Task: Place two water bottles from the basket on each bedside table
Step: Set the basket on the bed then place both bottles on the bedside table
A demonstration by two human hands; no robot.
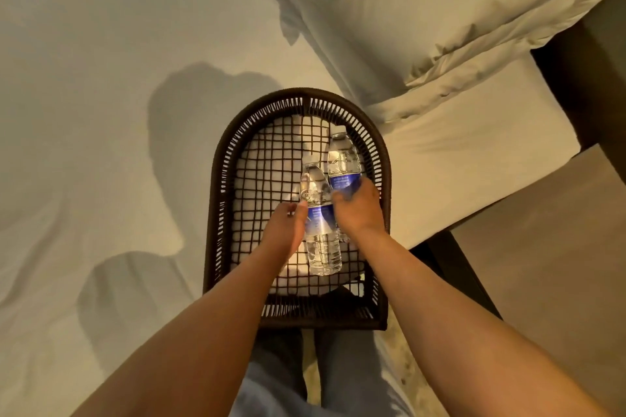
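Both hands in the basket (379,159) on the bed (101,112): right hand (359,210) grasping far bottle (342,162) at its label, left hand (288,223) cupping near bottle (320,234) (fingers not closed). Bottles lie side by side toward basket's right edge, long axes front-to-back, caps away from me.

Warm, yellowish indoor light, moderately dim, falls from behind and above the person, perhaps from more than one lamp. It throws large soft shadows of head and arms across the sheet (101,112). Pillows (440,10) cast a darker shadow at top. A small glare spot sits on one bottle (318,217) label. The wide lens bends straight edges near the borders; the forearms at the bottom look stretched and slightly soft.
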